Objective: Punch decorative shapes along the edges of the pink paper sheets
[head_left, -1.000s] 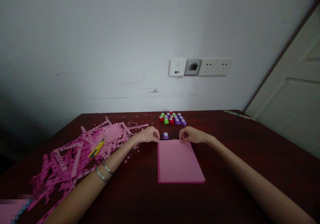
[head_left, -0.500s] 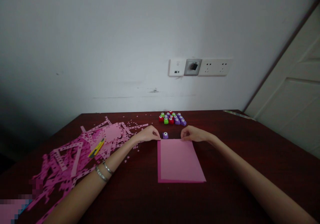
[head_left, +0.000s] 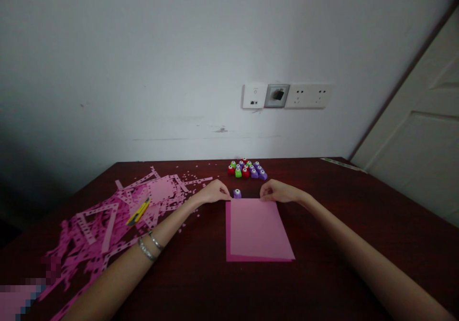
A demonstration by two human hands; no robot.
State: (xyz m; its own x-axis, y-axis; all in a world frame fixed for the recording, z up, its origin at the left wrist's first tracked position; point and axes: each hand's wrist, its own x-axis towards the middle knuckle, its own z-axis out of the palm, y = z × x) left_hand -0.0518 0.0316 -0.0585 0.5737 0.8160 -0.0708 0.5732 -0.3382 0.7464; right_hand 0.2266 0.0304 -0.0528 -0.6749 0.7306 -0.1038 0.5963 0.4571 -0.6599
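A stack of pink paper sheets (head_left: pixel 256 230) lies on the dark wooden table (head_left: pixel 340 225) in front of me. My left hand (head_left: pixel 213 192) pinches the far left corner of the top sheet. My right hand (head_left: pixel 276 191) pinches its far right corner. The top sheet sits shifted a little to the right and away from me, so a darker pink margin shows along the left and near edges. A single purple paper punch (head_left: pixel 237 194) stands between my hands, just beyond the paper's far edge.
A cluster of several small red, green and purple punches (head_left: pixel 247 169) sits further back. A heap of punched pink paper strips (head_left: pixel 107 220) covers the table's left side, with a yellow utility knife (head_left: pixel 138 211) on it. Wall sockets (head_left: pixel 287 96) and a door (head_left: pixel 423 134) lie behind.
Both hands have slid the top pink sheet slightly away from me and to the right, uncovering a darker margin of the sheet beneath along its left and near edges.
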